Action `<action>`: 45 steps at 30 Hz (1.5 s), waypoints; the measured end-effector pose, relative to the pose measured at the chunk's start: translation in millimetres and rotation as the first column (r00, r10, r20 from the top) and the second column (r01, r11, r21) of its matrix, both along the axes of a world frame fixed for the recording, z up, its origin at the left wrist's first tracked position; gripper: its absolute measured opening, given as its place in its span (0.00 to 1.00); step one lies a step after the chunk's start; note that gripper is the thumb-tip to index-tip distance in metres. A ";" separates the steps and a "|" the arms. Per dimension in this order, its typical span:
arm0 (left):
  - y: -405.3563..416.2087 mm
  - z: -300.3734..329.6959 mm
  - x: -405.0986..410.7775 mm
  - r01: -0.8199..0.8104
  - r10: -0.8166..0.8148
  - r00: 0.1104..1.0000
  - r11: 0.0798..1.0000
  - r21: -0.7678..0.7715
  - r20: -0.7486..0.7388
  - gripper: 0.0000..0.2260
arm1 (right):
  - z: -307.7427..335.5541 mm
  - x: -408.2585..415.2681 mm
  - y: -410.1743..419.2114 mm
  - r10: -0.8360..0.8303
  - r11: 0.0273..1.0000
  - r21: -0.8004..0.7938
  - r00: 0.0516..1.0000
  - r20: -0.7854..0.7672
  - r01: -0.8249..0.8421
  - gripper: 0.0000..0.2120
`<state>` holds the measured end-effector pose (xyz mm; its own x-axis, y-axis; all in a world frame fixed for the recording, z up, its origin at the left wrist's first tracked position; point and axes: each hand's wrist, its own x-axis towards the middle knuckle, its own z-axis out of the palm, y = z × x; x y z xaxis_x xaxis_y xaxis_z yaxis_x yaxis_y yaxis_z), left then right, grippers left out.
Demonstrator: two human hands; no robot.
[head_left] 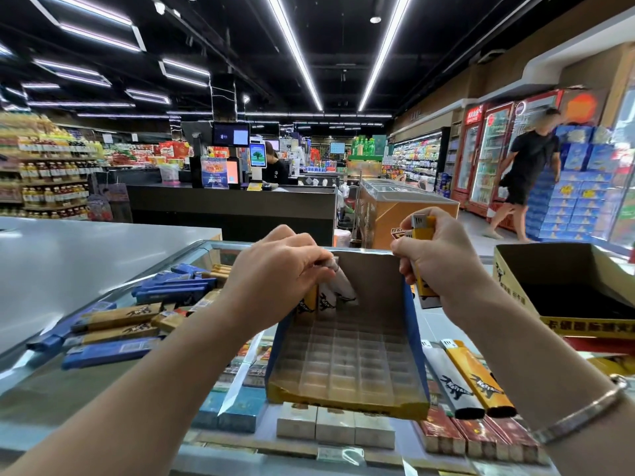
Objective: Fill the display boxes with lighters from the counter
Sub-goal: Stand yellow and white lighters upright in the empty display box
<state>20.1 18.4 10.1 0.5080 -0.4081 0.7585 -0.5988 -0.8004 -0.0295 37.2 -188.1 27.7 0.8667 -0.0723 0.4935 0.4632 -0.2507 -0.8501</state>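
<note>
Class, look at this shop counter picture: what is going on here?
A person is stocking a display box on a glass counter. The left hand sets lighters into the box's back row; the right hand holds a yellow lighter ready. Most slots are unfilled. More lighters lie on the counter, and a second box waits at right.

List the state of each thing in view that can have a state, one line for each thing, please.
left hand: grips lighters, setting them into the back row of the tray
right hand: holds yellow lighter upright
display box: open, nearly all slots empty
second box: open, looks empty
white lighter: lying flat on the counter
loose lighters: lying in a pile on the counter
</note>
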 end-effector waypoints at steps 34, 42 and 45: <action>-1.0 3.1 4.3 -0.008 -0.052 0.933 0.986 -0.165 -0.356 0.06 | 10.3 -4.7 -3.8 0.293 0.915 0.291 0.956 0.002 -0.281 0.16; -5.7 2.2 -4.7 0.064 -0.174 0.940 0.935 -0.349 -0.293 0.19 | 12.0 -13.5 1.8 0.653 0.688 0.373 0.755 0.056 -0.623 0.15; -10.9 2.3 -8.8 0.160 -0.327 0.888 0.879 -0.449 -0.323 0.15 | 5.1 -16.8 11.4 0.760 0.597 0.387 0.650 0.008 -0.703 0.15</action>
<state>11.3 7.5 12.4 0.7128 -0.2610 0.6511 -0.6725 -0.5181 0.5285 20.4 -176.7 32.8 0.7566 0.4887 0.4345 0.2314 0.4213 -0.8769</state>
